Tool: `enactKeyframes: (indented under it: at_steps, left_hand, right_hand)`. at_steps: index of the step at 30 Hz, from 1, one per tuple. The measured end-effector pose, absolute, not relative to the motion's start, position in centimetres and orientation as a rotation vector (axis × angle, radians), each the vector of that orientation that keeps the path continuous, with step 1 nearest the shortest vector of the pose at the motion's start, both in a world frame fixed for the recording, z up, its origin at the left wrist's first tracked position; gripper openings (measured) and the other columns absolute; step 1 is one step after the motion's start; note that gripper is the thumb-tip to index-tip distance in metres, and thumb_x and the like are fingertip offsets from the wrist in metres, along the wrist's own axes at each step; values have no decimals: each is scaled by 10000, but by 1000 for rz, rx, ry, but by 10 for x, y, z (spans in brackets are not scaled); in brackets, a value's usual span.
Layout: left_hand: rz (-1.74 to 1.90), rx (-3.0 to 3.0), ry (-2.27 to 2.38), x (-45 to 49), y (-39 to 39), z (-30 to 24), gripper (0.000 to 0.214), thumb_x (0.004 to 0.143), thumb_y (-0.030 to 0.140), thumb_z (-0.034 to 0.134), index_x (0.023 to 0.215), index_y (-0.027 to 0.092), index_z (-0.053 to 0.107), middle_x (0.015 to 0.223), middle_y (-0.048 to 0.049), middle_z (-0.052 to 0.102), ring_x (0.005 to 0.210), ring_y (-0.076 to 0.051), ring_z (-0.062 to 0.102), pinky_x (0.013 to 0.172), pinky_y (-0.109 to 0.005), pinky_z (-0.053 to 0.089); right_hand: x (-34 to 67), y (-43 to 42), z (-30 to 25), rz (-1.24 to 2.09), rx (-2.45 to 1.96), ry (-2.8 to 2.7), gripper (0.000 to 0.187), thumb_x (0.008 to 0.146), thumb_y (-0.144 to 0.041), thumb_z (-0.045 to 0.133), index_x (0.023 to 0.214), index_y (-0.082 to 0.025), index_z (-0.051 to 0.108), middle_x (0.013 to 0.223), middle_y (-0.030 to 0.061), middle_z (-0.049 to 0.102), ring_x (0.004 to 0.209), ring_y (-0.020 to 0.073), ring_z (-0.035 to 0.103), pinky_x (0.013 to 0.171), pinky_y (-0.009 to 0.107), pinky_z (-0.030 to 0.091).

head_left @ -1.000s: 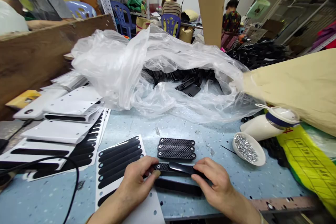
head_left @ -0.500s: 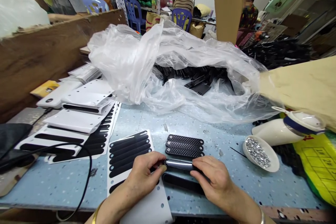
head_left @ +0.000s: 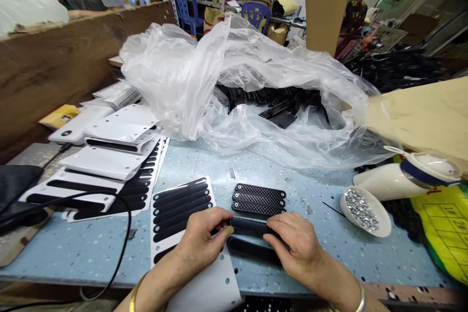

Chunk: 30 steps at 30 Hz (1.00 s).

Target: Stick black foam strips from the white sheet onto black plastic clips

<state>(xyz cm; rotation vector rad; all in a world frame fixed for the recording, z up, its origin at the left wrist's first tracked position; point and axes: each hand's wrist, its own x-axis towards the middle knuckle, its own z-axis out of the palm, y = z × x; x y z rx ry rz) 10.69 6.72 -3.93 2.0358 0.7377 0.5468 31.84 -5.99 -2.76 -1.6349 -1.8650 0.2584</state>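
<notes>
Between my two hands is a black strip-shaped piece (head_left: pixel 249 225), held level just over the table. My left hand (head_left: pixel 206 236) pinches its left end, and my right hand (head_left: pixel 296 239) grips its right end with thumb and fingers. Below it on the table lies another long black piece (head_left: pixel 254 249), its right end hidden by my right hand. Several black textured strips (head_left: pixel 259 198) with small screws at their ends lie side by side just beyond. Partly under my left hand is a white sheet (head_left: pixel 204 285) bearing black adhesive-looking strips (head_left: pixel 181 207).
A white bowl (head_left: pixel 384 222) of small silvery parts stands right, beside a white bottle (head_left: pixel 380 180) lying tilted. A clear plastic bag (head_left: pixel 175 92) with black parts spreads behind. Stacked sheets (head_left: pixel 109 163) and a black cable (head_left: pixel 128 224) are left. Other people sit farther back.
The held piece has turned slightly, so its shiny face now looks dull and dark. Both hands keep their grip. The whole view has shifted a little.
</notes>
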Motion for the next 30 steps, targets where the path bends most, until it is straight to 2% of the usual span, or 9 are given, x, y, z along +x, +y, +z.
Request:
enactKeyframes:
  at_steps: [12,22,26,30]
  left_hand:
    - [585,2073,686,106,69,-40,147,825,136,579,903,171,698,726,-9,710,619,-135,646,587,-247,499]
    - [632,2079,695,106,68,-39,178,808,104,614,940,190,698,747,6,728,618,-131,665,585,-236,529]
    - [712,2112,633,106,66,-40,270,830,93,613,1064,194,701,877,-27,768,739,-152,718,682,-251,581]
    - [744,2202,527,107,67,-38,227,868,86,584,1017,181,725,899,-51,776,812,-166,741,744,-254,595]
  right_hand:
    - [318,-59,-28,289,-1642,-1866,132,916,-129,552,923,-129,684,829,87,687,726,217,611,656,364,422]
    - [318,-59,-26,293,-1644,-1864,135,918,-137,559,909,-126,693,815,85,686,734,213,612,677,360,424]
    - [317,-58,-26,301,-1656,-1869,148,920,-148,554,909,-121,699,814,84,690,731,215,617,678,363,423]
    - [317,-57,-25,309,-1660,-1849,168,927,-165,549,903,-121,709,817,83,701,723,214,625,668,363,425]
